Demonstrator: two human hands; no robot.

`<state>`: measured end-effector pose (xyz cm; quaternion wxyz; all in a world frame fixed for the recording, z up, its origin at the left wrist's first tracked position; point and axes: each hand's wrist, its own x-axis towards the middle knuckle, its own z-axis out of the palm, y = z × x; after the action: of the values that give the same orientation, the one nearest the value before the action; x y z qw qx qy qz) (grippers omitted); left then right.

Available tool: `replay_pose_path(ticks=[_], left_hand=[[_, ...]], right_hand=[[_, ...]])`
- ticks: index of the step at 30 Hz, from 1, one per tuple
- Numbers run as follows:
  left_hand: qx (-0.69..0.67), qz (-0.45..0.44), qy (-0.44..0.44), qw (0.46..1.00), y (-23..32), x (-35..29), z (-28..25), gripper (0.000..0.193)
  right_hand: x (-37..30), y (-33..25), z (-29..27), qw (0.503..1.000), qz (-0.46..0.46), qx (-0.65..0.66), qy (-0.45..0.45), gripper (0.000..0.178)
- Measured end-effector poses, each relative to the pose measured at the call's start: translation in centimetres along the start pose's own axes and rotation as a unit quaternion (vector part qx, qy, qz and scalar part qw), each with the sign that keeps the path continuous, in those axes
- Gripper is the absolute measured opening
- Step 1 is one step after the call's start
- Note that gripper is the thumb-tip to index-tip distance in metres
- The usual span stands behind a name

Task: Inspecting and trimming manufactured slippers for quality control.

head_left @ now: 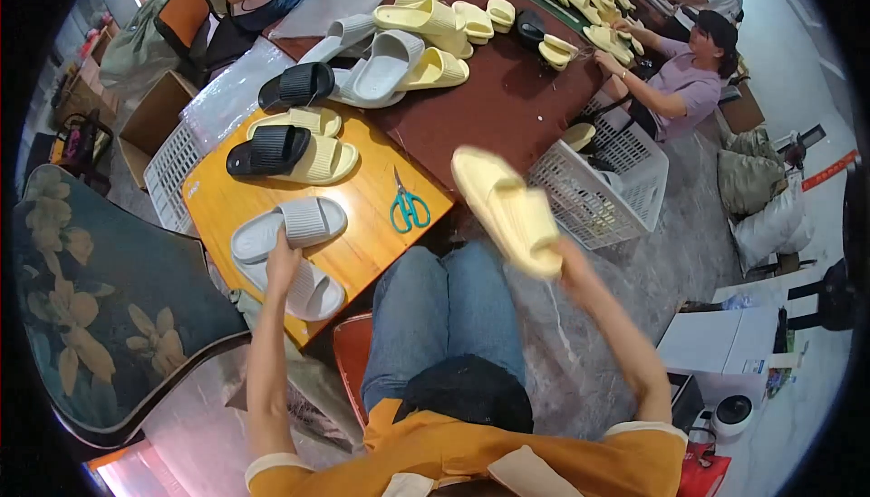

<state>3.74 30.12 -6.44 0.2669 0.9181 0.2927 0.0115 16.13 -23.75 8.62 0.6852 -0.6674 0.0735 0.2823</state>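
My left hand (284, 267) is closed on the inner edge of a grey slide slipper (254, 236) lying on the yellow wooden table. Its grey mate (317, 290) lies beside it, partly under my hand and wrist. Out to the right, my right hand (571, 266) grips a pale yellow slipper (503, 202) by one end, held up off the table and blurred by motion. Whether a second one is stacked with it, I cannot tell. Teal-handled scissors (410, 211) lie near the table's right edge, beyond my knees.
Black slippers (269, 150) and yellow ones (328, 160) lie farther back on the yellow table (372, 257). A pile of grey and yellow slippers covers part of the dark red table (435, 130). White plastic crate (625, 198) stands at right; a person (684, 80) works beyond it.
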Motion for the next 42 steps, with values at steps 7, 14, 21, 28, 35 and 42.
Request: replay_pose_path(ticks=[7,14,21,28,35,42], left_hand=[[-0.048,0.013,-0.020,0.999,0.8,1.7,0.7,0.048],[-0.189,0.016,-0.050,0.981,-2.7,-0.9,-0.4,0.040],[-0.206,0.065,0.039,0.976,4.3,-3.5,-4.6,0.038],[-0.107,0.211,-0.011,0.972,17.1,-11.9,-3.0,0.050],[-0.072,0.241,-0.097,0.963,21.2,-17.8,1.7,0.047],[-0.002,0.241,-0.124,0.963,20.3,-17.2,4.3,0.047]], right_hand=[[21.8,-26.2,-2.0,0.944,-0.175,0.273,-0.066,0.061],[14.0,-11.2,8.4,0.945,-0.122,-0.019,-0.302,0.055],[3.6,5.2,6.9,0.970,-0.012,-0.094,-0.225,0.040],[-1.5,3.2,5.9,0.972,-0.172,-0.112,-0.113,0.036],[-0.9,4.3,8.4,0.931,-0.237,-0.205,-0.185,0.028],[2.7,6.3,12.8,0.752,-0.432,-0.460,-0.192,0.023]])
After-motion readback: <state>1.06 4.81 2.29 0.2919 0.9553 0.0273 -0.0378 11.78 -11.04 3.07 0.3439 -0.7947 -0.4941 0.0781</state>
